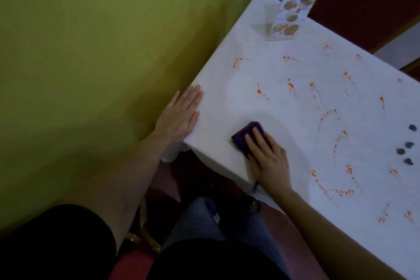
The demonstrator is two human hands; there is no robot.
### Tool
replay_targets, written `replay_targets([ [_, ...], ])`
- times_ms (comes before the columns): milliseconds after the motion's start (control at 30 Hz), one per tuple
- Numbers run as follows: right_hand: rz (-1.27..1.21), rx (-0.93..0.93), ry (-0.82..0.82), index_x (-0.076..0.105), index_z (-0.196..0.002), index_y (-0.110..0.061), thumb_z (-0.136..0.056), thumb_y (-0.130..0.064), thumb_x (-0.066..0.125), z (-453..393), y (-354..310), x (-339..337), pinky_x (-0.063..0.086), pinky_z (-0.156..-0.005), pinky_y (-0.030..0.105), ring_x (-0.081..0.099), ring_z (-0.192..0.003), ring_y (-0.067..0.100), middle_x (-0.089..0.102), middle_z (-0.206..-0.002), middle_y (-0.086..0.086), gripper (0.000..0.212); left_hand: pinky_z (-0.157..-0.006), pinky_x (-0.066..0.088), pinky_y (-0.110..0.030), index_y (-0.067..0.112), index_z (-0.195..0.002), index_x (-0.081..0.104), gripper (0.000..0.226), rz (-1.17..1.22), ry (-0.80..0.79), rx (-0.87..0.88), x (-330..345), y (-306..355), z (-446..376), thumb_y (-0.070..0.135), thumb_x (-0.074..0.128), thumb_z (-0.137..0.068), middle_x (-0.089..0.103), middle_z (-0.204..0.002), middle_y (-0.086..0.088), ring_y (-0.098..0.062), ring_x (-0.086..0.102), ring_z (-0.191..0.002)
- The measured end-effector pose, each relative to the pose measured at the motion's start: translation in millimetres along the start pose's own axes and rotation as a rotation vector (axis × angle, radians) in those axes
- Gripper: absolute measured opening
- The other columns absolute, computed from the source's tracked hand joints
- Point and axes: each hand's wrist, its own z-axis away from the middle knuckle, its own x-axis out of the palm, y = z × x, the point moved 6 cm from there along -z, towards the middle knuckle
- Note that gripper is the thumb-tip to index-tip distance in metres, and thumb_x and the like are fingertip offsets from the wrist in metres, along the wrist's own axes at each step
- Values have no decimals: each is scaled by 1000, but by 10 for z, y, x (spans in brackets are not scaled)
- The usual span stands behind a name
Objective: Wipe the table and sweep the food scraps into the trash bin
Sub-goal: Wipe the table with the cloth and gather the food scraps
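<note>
The right hand point(269, 161) presses flat on a purple cloth point(246, 136) near the table's point(261, 75) front corner — soft and light, probably best gripped by a bunched edge. The left hand point(179, 116) rests open, holding nothing, on the edge. Beyond lie orange smears point(336, 143) and dark scraps point(406, 150) — no bin visible.

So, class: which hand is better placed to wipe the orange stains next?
The right hand: it presses the purple cloth on the table, near the stains. The left hand lies flat at the edge.
</note>
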Motion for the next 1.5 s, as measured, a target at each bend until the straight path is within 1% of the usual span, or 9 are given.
replay_targets([
  [167,-82,227,-2,50,-142,-21,-97,-32,42,-620,10,39,41,-98,49,39,-134,35,43,-152,7,47,-124,11,-42,12,-158,8,62,-18,-11,1,-8,5,7,40,7,-102,6,-166,-4,-17,4,-153],
  [333,-52,10,-72,43,-147,-22,-99,-33,41,-514,-488,124,37,-103,47,34,-140,33,37,-156,4,49,-124,6,-44,11,-157,7,63,-23,-22,20,-40,22,3,42,6,-102,5,-166,-5,-18,2,-153],
  [433,-33,-24,-62,45,-146,-22,-98,-35,43,-92,-321,94,40,-100,44,37,-139,31,39,-154,4,49,-124,6,-44,11,-157,9,63,-26,-23,4,-58,46,-48,41,10,-102,7,-166,-7,-20,4,-153],
  [633,-2,236,-17,47,-145,-22,-97,-35,43,46,657,-86,43,-94,46,39,-136,30,39,-154,3,50,-125,5,-41,9,-157,7,64,2,-3,-23,-62,328,-429,40,8,-101,4,-166,-7,-20,2,-153],
  [833,-74,576,13,33,-152,-19,-99,-31,38,-943,1057,-4,25,-111,51,24,-144,34,22,-162,6,54,-125,8,-43,8,-157,7,65,-35,25,-103,70,297,-527,42,11,-102,6,-166,-8,-20,4,-153],
  [1067,-19,142,-20,39,-149,-20,-95,-29,41,-1007,321,97,38,-101,46,34,-142,32,32,-158,7,54,-124,12,-45,7,-157,12,65,-58,64,-90,76,304,-518,42,17,-103,11,-165,-9,-21,8,-153],
  [1200,-15,86,0,44,-147,-22,-96,-34,44,-425,598,-6,42,-97,42,37,-140,28,36,-156,3,52,-124,10,-44,8,-157,9,64,-54,66,-98,59,305,-520,42,17,-103,6,-166,-10,-22,3,-153],
  [1367,0,368,21,40,-149,-21,-93,-37,36,-738,1430,-109,38,-102,48,34,-140,33,32,-158,6,58,-124,10,-44,8,-157,9,65,-58,65,-98,74,297,-539,42,16,-103,6,-166,-10,-22,3,-153],
  [1500,-61,497,68,33,-151,-19,-96,-31,37,-1520,1442,-65,27,-112,51,27,-143,35,26,-161,8,57,-124,11,-44,7,-157,10,65,-72,77,-92,90,290,-537,43,15,-103,7,-165,-11,-23,5,-153],
])
